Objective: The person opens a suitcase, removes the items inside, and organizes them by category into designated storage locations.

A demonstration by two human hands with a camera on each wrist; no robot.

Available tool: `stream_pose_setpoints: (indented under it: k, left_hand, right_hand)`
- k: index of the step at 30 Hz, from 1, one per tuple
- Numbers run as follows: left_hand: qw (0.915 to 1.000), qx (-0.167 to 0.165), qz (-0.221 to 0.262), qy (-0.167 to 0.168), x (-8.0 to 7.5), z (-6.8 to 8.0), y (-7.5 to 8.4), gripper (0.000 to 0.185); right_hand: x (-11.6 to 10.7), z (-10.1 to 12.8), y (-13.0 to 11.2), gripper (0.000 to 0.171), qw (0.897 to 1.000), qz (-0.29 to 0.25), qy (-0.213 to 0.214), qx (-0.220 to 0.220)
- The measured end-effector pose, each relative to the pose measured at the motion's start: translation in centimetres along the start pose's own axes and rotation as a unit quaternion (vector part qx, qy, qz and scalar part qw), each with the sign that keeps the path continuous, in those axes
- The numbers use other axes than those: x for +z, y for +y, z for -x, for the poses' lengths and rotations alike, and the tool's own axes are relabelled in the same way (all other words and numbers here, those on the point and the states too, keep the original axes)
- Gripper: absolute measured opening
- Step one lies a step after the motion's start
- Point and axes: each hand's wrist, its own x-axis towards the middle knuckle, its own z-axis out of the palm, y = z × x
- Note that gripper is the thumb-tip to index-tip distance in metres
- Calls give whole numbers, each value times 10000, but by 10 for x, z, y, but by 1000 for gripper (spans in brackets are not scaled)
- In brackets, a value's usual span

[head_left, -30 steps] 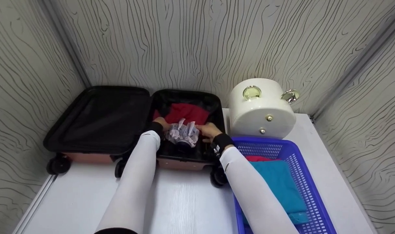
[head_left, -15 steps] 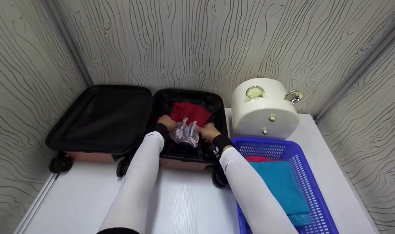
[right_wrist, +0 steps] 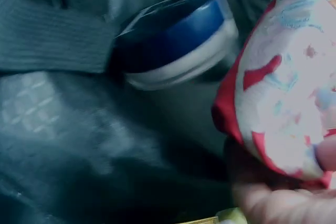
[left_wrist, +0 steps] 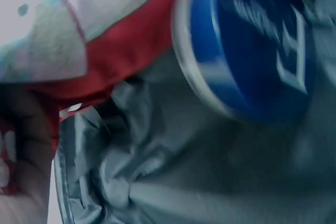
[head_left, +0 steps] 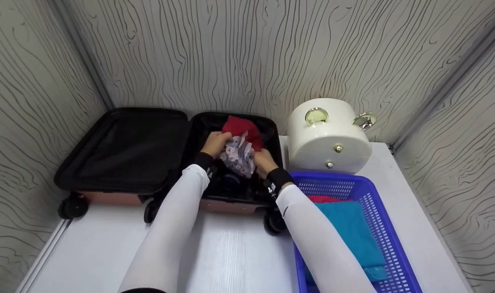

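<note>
Both hands are inside the right half of an open black-lined suitcase [head_left: 227, 206]. My left hand [head_left: 215, 143] pinches the upper left of a pale patterned cloth [head_left: 237, 156]. My right hand [head_left: 265, 161] grips its right side, thumb on top in the right wrist view. Red fabric [head_left: 244, 129] stands raised just behind it; red also edges the patterned cloth [right_wrist: 294, 77] in that view. Whether the two are one piece I cannot tell. A round tub with a blue lid [left_wrist: 257, 51] lies below the cloth, dark and partly hidden in the head view.
The suitcase's other half [head_left: 125, 150] lies flat to the left. A blue perforated basket [head_left: 388, 228] with a folded teal cloth [head_left: 349, 228] and something red stands at right. Behind it is a cream rounded case [head_left: 329, 142] with metal knobs. Patterned walls enclose the table [head_left: 231, 252].
Both hands have taken the patterned cloth back and right, the left hand rising most. The red fabric behind has bunched upward, and more of the tub's surroundings show in front.
</note>
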Motion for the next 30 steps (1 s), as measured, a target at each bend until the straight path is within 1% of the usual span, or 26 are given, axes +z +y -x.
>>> stream_pose_setpoints:
  k: [1,2,3,4,5,7,8,10,12,14,16,18,21,22,24,26,28,30]
  left_hand:
    - [9995,34,312,15,1,5,6,24]
    - [9977,1,680,-46,2,4,6,23]
    - [9945,-107,1037,-137,5,13,18,22]
    - [9888,-151,1442,-357,7,21,27,21]
    - [9814,-216,1824,-559,8,26,34,22]
    - [9628,-327,2483,-1015,12,34,45,28]
    - [9541,-384,2706,-1221,14,37,50,31]
    - [9450,-338,2909,-1454,19,41,58,34]
    - [9434,-244,2947,-1499,26,45,65,33]
    - [9460,-121,2905,-1435,33,49,69,31]
    - [9502,36,2855,-1252,41,54,73,28]
    - [9562,182,2767,-935,48,60,76,23]
    - [9634,248,2636,-422,57,70,79,8]
    - [9653,208,2583,-316,60,73,80,5]
    - [9690,33,2457,-244,63,79,82,7]
    - [9735,-181,2270,-226,64,85,84,15]
    - [9806,-350,1917,-208,65,92,86,28]
    - [9879,-455,1478,-138,66,98,88,37]
  right_hand:
    - [0,0,-4,42,9989,-478,-29,12]
    - [0,0,-7,33,9958,-912,-117,21]
    - [0,1,-12,24,9934,-1132,-176,68]
    - [-2,2,-16,19,9918,-1238,-249,178]
    - [-3,4,-20,21,9912,-1238,-318,332]
    - [-7,10,-27,35,9898,-1082,-610,705]
    - [-9,12,-30,41,9877,-1027,-788,874]
    - [-13,18,-34,48,9818,-1061,-1088,1136]
    - [-16,22,-37,51,9742,-1290,-1347,1272]
    - [-19,25,-39,49,9659,-1631,-1546,1289]
    - [-23,29,-40,48,9630,-1815,-1600,1183]
    - [-29,33,-42,49,9662,-1824,-1528,987]
    - [-39,42,-43,48,9794,-1613,-1101,517]
    - [-43,46,-43,46,9836,-1504,-943,330]
    - [-48,53,-44,41,9877,-1396,-707,-72]
    - [-52,61,-46,34,9881,-1318,-626,-485]
    - [-58,69,-48,31,9879,-1111,-556,-926]
    - [-66,79,-51,32,9881,-650,-308,-1357]
